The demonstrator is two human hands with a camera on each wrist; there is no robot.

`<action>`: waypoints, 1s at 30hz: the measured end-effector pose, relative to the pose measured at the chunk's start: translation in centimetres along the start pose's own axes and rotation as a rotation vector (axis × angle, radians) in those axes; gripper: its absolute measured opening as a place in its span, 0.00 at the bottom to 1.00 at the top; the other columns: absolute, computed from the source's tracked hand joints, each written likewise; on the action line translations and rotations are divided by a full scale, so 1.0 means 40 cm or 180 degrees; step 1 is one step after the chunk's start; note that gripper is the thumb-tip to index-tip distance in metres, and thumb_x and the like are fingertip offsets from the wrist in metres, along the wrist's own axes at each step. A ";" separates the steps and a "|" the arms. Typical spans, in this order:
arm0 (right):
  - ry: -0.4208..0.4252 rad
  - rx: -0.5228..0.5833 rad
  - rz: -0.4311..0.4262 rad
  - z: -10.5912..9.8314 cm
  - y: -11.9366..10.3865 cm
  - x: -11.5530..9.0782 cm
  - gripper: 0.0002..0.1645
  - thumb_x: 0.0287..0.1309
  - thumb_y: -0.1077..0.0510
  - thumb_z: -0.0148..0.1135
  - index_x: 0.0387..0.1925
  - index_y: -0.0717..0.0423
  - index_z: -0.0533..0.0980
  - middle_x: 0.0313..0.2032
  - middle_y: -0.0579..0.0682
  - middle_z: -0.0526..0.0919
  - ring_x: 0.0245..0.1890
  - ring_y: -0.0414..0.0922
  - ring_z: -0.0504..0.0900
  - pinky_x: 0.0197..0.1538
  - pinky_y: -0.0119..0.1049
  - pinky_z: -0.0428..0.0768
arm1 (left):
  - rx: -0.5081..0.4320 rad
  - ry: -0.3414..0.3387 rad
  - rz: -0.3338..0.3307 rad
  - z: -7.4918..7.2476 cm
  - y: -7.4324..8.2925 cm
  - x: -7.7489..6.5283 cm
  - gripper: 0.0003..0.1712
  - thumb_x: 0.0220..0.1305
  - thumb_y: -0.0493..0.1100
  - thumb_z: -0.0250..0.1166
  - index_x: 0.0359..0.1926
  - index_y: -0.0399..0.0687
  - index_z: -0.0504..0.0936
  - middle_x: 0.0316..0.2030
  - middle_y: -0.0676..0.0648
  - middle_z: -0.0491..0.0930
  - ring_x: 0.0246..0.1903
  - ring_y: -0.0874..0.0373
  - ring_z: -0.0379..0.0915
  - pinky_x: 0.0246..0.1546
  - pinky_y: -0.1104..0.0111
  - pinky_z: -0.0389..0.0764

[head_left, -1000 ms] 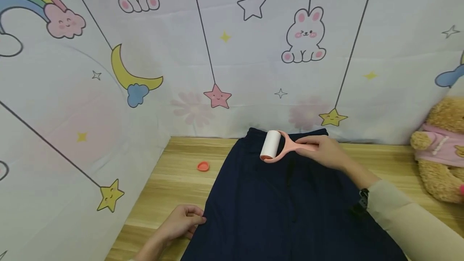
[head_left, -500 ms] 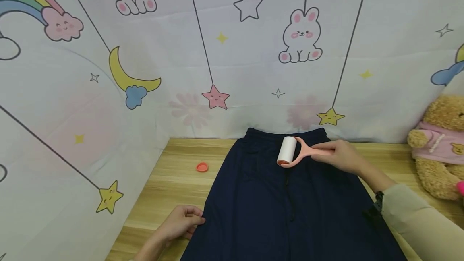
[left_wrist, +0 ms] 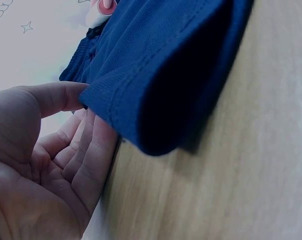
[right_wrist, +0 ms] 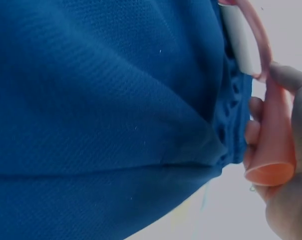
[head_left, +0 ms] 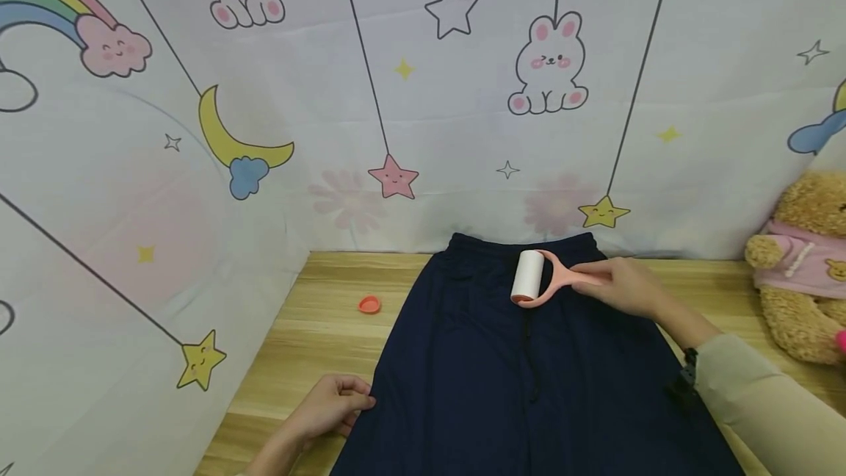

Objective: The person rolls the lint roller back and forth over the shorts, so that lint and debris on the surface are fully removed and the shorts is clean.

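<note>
Navy shorts (head_left: 463, 366) with a gathered waistband and a dark drawstring (head_left: 532, 366) lie spread on the wooden table. My right hand (head_left: 617, 285) grips the pink handle of a lint roller (head_left: 527, 275), whose white roll is at the shorts just below the waistband. In the right wrist view the handle's hollow end (right_wrist: 271, 172) shows, and fine light specks dot the cloth. At the lower left, my left hand (head_left: 330, 406) pinches the edge of a shorts leg between thumb and fingers. The left wrist view shows that leg opening (left_wrist: 176, 100) gaping beside the hand.
A small orange-red cap (head_left: 369, 305) lies on the wooden table (head_left: 317, 344) left of the shorts. A teddy bear (head_left: 803, 263) in a pink top sits at the far right. Behind stands a white cloth backdrop (head_left: 456, 109) printed with cartoons.
My right hand has moved the lint roller rightward and slightly down along the waist area, mostly in the first half second. The left hand keeps its place on the leg edge.
</note>
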State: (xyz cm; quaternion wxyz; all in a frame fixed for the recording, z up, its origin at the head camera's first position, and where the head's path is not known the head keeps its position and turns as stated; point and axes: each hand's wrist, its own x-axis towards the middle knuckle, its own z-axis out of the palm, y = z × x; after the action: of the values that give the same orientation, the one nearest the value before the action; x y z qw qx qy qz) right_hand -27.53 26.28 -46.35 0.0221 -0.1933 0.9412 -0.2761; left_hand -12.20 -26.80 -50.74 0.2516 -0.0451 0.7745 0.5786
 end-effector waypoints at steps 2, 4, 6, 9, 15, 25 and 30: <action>0.0000 0.0011 -0.0001 -0.002 0.007 -0.003 0.33 0.69 0.35 0.64 0.63 0.53 0.82 0.44 0.50 0.89 0.31 0.40 0.81 0.34 0.41 0.76 | -0.0008 -0.0001 -0.0003 0.000 0.001 0.000 0.10 0.66 0.40 0.69 0.43 0.37 0.85 0.30 0.45 0.88 0.22 0.58 0.83 0.22 0.67 0.84; 0.0019 0.0080 0.0039 -0.003 0.014 -0.006 0.33 0.68 0.35 0.64 0.63 0.54 0.82 0.47 0.53 0.88 0.34 0.42 0.82 0.35 0.41 0.78 | -0.0015 -0.0005 -0.0003 0.001 0.001 0.000 0.10 0.65 0.40 0.69 0.43 0.37 0.85 0.30 0.45 0.88 0.22 0.58 0.83 0.22 0.67 0.84; 0.0033 0.0184 0.0087 -0.002 0.023 -0.011 0.34 0.68 0.35 0.65 0.62 0.55 0.82 0.50 0.56 0.87 0.38 0.44 0.84 0.37 0.42 0.80 | -0.0008 0.0004 0.0008 0.002 0.001 0.001 0.10 0.64 0.40 0.69 0.43 0.37 0.85 0.30 0.45 0.88 0.22 0.58 0.83 0.22 0.68 0.84; 0.0040 0.0334 0.0140 -0.003 0.037 -0.019 0.34 0.68 0.36 0.65 0.63 0.56 0.81 0.52 0.58 0.86 0.43 0.49 0.85 0.40 0.43 0.82 | 0.0007 0.0014 0.0023 0.002 0.000 0.002 0.10 0.64 0.40 0.69 0.42 0.37 0.85 0.30 0.45 0.88 0.23 0.58 0.84 0.22 0.68 0.84; -0.0045 0.0471 0.0104 -0.019 0.063 -0.032 0.31 0.69 0.39 0.66 0.62 0.57 0.82 0.50 0.54 0.88 0.44 0.47 0.86 0.41 0.41 0.83 | -0.0002 0.0002 0.0015 -0.002 -0.007 0.004 0.10 0.64 0.40 0.69 0.43 0.37 0.85 0.29 0.45 0.87 0.22 0.58 0.83 0.22 0.67 0.84; -0.0123 0.0296 0.0135 -0.057 0.084 -0.052 0.30 0.69 0.39 0.66 0.61 0.55 0.83 0.48 0.51 0.89 0.43 0.46 0.87 0.41 0.43 0.83 | -0.0060 -0.0038 -0.0025 -0.002 -0.009 0.006 0.11 0.66 0.41 0.69 0.43 0.37 0.85 0.29 0.42 0.88 0.24 0.55 0.85 0.24 0.65 0.85; -0.0150 0.0330 0.0157 -0.075 0.102 -0.066 0.31 0.69 0.39 0.65 0.62 0.56 0.82 0.48 0.51 0.89 0.45 0.47 0.87 0.42 0.44 0.83 | -0.0070 -0.0045 -0.0028 0.000 -0.004 0.005 0.11 0.65 0.40 0.69 0.43 0.37 0.85 0.29 0.42 0.88 0.24 0.55 0.85 0.24 0.65 0.85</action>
State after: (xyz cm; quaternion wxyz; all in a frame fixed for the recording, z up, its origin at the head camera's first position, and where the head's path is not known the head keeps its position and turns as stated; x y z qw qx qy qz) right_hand -26.98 31.96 -46.14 0.0610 -0.1750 0.9293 -0.3193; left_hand -12.33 -26.80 -50.97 0.2591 -0.0472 0.7660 0.5864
